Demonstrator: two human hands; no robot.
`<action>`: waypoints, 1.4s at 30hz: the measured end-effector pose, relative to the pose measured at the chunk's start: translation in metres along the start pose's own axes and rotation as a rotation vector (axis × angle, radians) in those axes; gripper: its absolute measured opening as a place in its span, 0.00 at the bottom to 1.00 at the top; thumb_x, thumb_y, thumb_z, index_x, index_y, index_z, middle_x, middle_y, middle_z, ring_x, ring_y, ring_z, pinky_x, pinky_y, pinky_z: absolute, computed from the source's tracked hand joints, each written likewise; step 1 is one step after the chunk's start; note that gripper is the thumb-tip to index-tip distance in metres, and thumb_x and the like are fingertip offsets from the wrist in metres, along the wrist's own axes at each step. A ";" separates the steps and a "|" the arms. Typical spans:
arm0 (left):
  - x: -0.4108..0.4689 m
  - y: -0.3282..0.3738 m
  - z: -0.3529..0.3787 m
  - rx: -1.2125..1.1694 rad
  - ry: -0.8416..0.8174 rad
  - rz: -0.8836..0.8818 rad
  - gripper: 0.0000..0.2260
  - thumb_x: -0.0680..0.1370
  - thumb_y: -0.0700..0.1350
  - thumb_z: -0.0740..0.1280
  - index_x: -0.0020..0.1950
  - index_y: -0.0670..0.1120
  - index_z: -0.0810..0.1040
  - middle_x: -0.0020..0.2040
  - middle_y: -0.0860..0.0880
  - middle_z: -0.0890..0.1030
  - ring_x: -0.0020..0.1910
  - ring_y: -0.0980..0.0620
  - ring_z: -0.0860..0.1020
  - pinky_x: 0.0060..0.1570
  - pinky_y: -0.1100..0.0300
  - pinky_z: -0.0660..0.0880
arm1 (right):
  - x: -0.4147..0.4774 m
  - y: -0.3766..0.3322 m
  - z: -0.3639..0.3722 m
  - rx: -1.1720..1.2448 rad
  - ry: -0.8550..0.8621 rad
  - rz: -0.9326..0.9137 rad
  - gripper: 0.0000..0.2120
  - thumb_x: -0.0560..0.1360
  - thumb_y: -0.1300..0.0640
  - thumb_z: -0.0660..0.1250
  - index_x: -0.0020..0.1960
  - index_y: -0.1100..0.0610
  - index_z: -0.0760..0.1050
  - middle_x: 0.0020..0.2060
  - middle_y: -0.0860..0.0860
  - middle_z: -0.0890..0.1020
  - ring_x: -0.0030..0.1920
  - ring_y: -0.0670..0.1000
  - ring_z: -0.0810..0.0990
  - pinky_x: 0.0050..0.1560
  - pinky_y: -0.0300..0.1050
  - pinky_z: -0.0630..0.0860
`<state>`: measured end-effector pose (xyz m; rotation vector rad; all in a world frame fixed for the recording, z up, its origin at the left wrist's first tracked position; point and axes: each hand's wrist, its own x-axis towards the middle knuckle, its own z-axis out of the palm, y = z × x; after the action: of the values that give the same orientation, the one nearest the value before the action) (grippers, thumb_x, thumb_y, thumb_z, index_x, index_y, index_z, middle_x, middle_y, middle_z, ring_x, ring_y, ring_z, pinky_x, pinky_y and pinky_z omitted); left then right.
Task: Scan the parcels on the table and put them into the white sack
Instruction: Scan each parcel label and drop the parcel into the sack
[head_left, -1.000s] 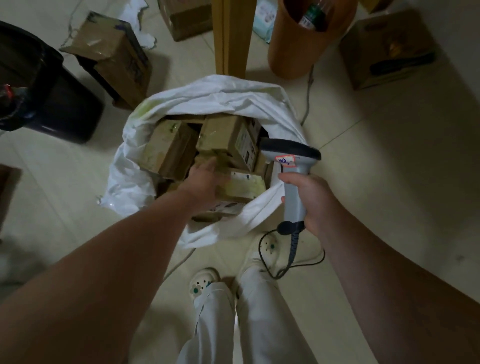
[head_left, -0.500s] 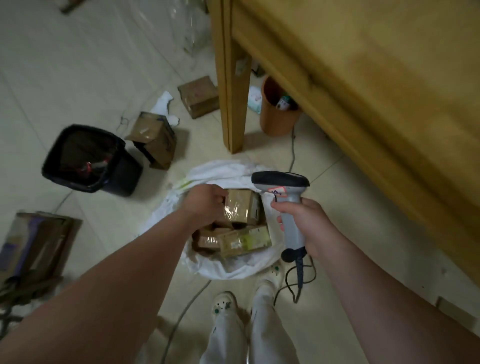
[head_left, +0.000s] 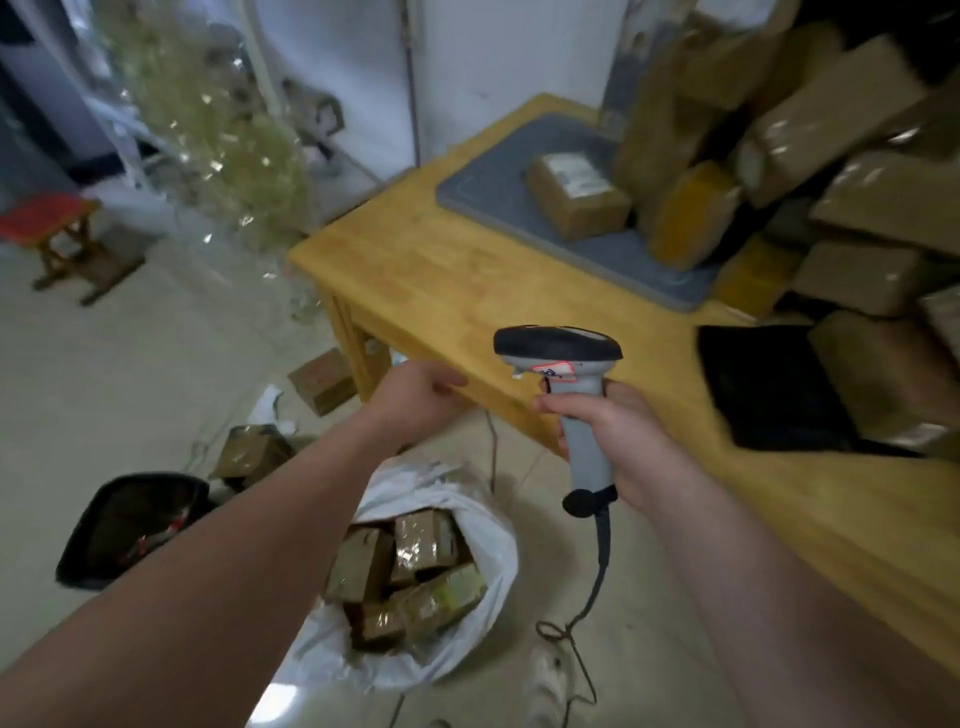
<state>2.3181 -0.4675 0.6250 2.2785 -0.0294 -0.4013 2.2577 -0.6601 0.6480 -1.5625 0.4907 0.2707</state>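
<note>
Head view: the parcel I was lowering a second ago now lies among the sacked parcels (head_left: 423, 543) inside the white sack (head_left: 501, 566) on the floor. My left grip (head_left: 415, 402) has come up out of the sack to the edge of the tabletop (head_left: 431, 291). It holds nothing and its fingers are loosely curled. My right grip (head_left: 618, 441) stays wrapped round the handle of the scanner (head_left: 558, 353), with the head pointing forward. The view has swung up to the tabletop, where a single parcel (head_left: 576, 200) lies on the grey mat (head_left: 493, 192) and a parcel stack (head_left: 857, 171) rises at the right. Judgement: one deposit cycle is complete and many remain. The single parcel is the likely next pick.
</note>
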 end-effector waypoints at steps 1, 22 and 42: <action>0.002 0.018 0.003 -0.012 -0.019 0.032 0.11 0.77 0.39 0.66 0.58 0.47 0.81 0.51 0.46 0.81 0.51 0.48 0.78 0.52 0.57 0.74 | -0.007 -0.011 -0.014 0.010 0.031 -0.028 0.15 0.69 0.61 0.74 0.55 0.63 0.79 0.38 0.56 0.79 0.33 0.48 0.76 0.36 0.43 0.73; 0.058 0.218 0.239 -0.327 -0.291 -0.302 0.21 0.79 0.38 0.64 0.72 0.40 0.66 0.60 0.42 0.74 0.55 0.43 0.75 0.51 0.52 0.77 | -0.020 -0.011 -0.303 0.147 0.390 -0.116 0.07 0.74 0.59 0.70 0.51 0.60 0.79 0.35 0.52 0.80 0.38 0.50 0.77 0.38 0.43 0.72; 0.068 0.296 0.184 -0.281 0.387 0.102 0.06 0.79 0.38 0.58 0.47 0.44 0.75 0.46 0.45 0.78 0.47 0.45 0.77 0.42 0.54 0.69 | 0.009 -0.012 -0.338 0.229 0.262 -0.068 0.02 0.74 0.60 0.70 0.47 0.57 0.80 0.34 0.52 0.80 0.35 0.49 0.75 0.41 0.44 0.73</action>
<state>2.3597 -0.8109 0.7070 2.0292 0.1008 0.0895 2.2277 -0.9957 0.6745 -1.3926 0.6472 -0.0438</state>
